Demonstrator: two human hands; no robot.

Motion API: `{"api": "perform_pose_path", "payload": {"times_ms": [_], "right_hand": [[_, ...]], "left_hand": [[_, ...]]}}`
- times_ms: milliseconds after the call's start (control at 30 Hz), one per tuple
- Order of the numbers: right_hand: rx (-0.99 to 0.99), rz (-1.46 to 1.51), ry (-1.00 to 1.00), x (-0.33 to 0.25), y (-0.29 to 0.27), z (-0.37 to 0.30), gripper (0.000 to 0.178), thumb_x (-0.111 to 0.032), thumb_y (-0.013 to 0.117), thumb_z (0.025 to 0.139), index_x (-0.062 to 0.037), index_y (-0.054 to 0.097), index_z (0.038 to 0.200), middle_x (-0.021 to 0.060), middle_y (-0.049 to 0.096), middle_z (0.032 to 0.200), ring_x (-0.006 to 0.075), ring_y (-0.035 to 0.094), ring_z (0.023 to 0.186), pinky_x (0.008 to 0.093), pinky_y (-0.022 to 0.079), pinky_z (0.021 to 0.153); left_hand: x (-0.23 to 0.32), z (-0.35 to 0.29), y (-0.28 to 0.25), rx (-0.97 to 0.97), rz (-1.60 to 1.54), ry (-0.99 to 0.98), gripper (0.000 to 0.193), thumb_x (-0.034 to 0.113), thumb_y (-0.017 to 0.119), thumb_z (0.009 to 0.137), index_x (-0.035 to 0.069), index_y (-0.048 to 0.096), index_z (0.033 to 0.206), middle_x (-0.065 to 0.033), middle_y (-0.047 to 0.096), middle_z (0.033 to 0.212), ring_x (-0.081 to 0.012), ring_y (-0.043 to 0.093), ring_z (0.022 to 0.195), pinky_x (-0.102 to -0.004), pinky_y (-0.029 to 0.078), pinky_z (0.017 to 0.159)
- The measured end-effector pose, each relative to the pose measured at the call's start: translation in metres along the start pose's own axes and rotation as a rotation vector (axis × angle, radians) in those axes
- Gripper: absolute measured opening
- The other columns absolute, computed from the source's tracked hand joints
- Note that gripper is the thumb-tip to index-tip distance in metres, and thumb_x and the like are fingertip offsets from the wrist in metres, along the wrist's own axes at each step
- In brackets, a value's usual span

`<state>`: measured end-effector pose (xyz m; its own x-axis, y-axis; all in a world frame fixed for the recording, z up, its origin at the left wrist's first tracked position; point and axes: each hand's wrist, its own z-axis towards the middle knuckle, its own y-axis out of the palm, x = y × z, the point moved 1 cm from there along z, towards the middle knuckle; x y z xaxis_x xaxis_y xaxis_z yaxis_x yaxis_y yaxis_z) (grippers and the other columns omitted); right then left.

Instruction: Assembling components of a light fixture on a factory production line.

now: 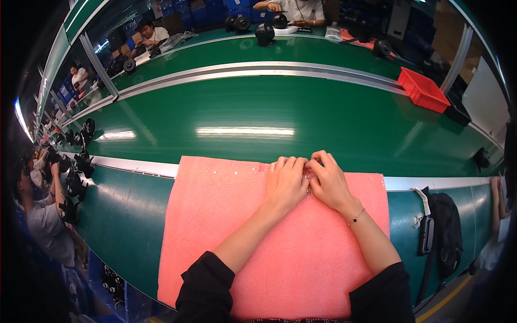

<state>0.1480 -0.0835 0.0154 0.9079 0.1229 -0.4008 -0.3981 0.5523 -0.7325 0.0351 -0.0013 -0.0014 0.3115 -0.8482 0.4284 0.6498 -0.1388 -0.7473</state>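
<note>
A pink foam sheet (258, 258) lies in front of me across the bench. Both hands rest side by side near its far edge. My left hand (287, 181) is closed, its fingers bent over the sheet and the tips hidden. Close against it, my right hand (329, 180) is closed too, with thumb and fingers drawn together. What either holds, if anything, is too small or hidden. Several tiny shiny round pieces (308, 191) lie between the hands. More tiny pieces (235, 173) are scattered on the sheet left of my left hand.
Beyond the sheet runs a green conveyor belt (215, 107). A red bin (423, 90) stands at the far right. On the bench to my right lies a black bag-like item (446, 231). Black devices (75, 183) stand at the left, beside a co-worker (48, 220).
</note>
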Motion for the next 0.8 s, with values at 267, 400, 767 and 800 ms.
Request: {"api": "perform_pose_path", "payload": {"times_ms": [267,400,767,800], "right_hand": [[-0.002,0.0,0.002,-0.0004,-0.0002,0.0001,0.02,0.003,0.058,0.071,-0.0004,0.061,0.091,0.0123,0.053,0.098,0.0283,0.054,0.09,0.0374,0.048,0.075],[-0.004,-0.002,0.004,-0.0007,-0.001,-0.0002,0.02,0.003,0.058,0.071,-0.0003,0.061,0.091,0.0121,0.053,0.098,0.0283,0.054,0.089,0.0374,0.048,0.075],[-0.003,-0.003,-0.003,0.0011,0.0005,-0.0008,0.022,0.004,0.058,0.07,-0.0005,0.06,0.092,0.0123,0.053,0.097,0.0286,0.054,0.089,0.0376,0.048,0.075],[-0.005,-0.003,-0.003,0.0008,0.0003,-0.0007,0.022,0.004,0.058,0.071,-0.0005,0.06,0.092,0.0122,0.053,0.097,0.0286,0.054,0.089,0.0375,0.048,0.075]], "left_hand": [[-0.0002,-0.0002,-0.0006,-0.005,-0.012,-0.012,0.027,0.012,0.064,0.074,0.008,0.058,0.1,-0.0074,0.059,0.095,-0.0268,0.052,0.095,-0.0407,0.04,0.085],[0.0003,0.0,-0.0002,-0.002,-0.023,-0.012,0.029,0.009,0.062,0.073,0.007,0.058,0.101,-0.0078,0.059,0.095,-0.0275,0.052,0.094,-0.0406,0.041,0.084],[0.0005,-0.0002,-0.0018,-0.002,-0.021,-0.011,0.031,0.005,0.061,0.072,0.006,0.058,0.102,-0.0083,0.059,0.093,-0.0282,0.053,0.094,-0.0407,0.041,0.084],[0.0004,-0.0001,-0.002,-0.004,-0.02,-0.012,0.031,0.005,0.061,0.072,0.007,0.058,0.102,-0.0082,0.059,0.094,-0.0283,0.053,0.094,-0.0408,0.041,0.084]]}}
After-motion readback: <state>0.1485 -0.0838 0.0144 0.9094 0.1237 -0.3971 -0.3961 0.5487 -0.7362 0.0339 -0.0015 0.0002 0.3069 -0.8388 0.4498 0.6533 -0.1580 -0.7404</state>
